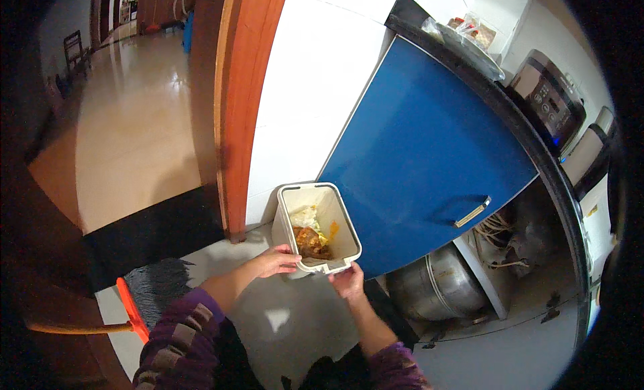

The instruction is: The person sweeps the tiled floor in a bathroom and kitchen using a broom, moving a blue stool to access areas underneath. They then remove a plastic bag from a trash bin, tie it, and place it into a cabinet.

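A white plastic bin (349,216) with food scraps (311,236) inside stands against the white tiled wall and the blue cabinet door (427,138). My left hand (278,260) is at its near left rim, thumb on the edge. At the near right corner, my right hand (348,281) has its fingers against the underside of the rim. Both hands seem to grip the bin; the fingers behind it are partly hidden. The scraps are pale and brown, with yellow smears on the inner wall.
A broom (132,309) with an orange head and dark bristles lies at lower left, near the doorway. An open cabinet at right holds a large metal pot (437,284). Above run a black countertop (503,103), a covered plate (470,47) and a cooker (546,100).
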A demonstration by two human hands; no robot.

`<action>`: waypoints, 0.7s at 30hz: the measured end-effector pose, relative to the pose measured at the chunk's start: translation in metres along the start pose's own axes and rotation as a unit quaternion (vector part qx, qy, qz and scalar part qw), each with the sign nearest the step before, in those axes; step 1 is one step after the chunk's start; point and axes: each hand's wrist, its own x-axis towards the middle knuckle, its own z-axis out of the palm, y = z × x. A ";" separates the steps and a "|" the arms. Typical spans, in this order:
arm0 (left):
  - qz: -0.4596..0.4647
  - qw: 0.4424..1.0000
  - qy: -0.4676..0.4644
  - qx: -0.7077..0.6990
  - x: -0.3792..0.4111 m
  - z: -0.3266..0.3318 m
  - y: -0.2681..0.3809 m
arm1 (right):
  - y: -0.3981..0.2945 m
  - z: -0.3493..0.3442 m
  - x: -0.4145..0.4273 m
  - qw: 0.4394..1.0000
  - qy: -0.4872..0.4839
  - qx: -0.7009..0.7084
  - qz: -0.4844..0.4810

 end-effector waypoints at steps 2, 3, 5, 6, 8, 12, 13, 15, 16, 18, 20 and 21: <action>0.021 1.000 -0.018 -0.004 -0.002 0.004 0.000 | 0.017 -0.010 0.004 0.997 -0.028 0.066 -0.040; 0.015 1.000 -0.015 -0.002 -0.005 0.006 0.003 | 0.023 -0.007 0.002 0.993 -0.017 0.108 -0.036; 0.016 1.000 -0.012 -0.005 -0.006 0.006 0.002 | 0.035 -0.003 0.002 0.984 -0.035 0.161 -0.073; 0.015 1.000 -0.011 -0.005 -0.005 0.007 0.002 | 0.038 -0.004 0.002 0.978 -0.052 0.182 -0.086; 0.025 0.999 0.000 -0.021 -0.006 0.006 0.001 | 0.041 0.003 0.002 0.972 -0.035 0.209 -0.100; 0.031 0.999 0.012 -0.032 -0.007 0.009 -0.003 | 0.040 0.007 0.004 0.971 -0.011 0.193 -0.139; 0.022 0.999 0.026 -0.027 -0.008 0.014 -0.003 | 0.041 -0.016 0.016 0.962 -0.121 0.191 -0.156; 0.034 0.999 0.018 -0.023 -0.004 0.016 -0.005 | 0.039 -0.048 0.034 0.906 -0.340 0.173 -0.184; 0.041 0.999 0.019 -0.022 -0.004 0.014 -0.007 | 0.042 -0.046 0.036 0.951 -0.174 0.160 -0.201; 0.054 0.997 0.044 -0.020 -0.009 0.004 -0.007 | 0.047 0.020 0.010 0.959 0.164 0.117 -0.200; 0.071 0.996 0.045 -0.009 -0.009 0.015 -0.006 | 0.041 0.018 0.004 0.958 0.097 0.173 -0.205; 0.081 0.995 0.058 -0.023 -0.009 0.017 -0.006 | 0.043 0.026 -0.006 0.957 0.038 0.211 -0.197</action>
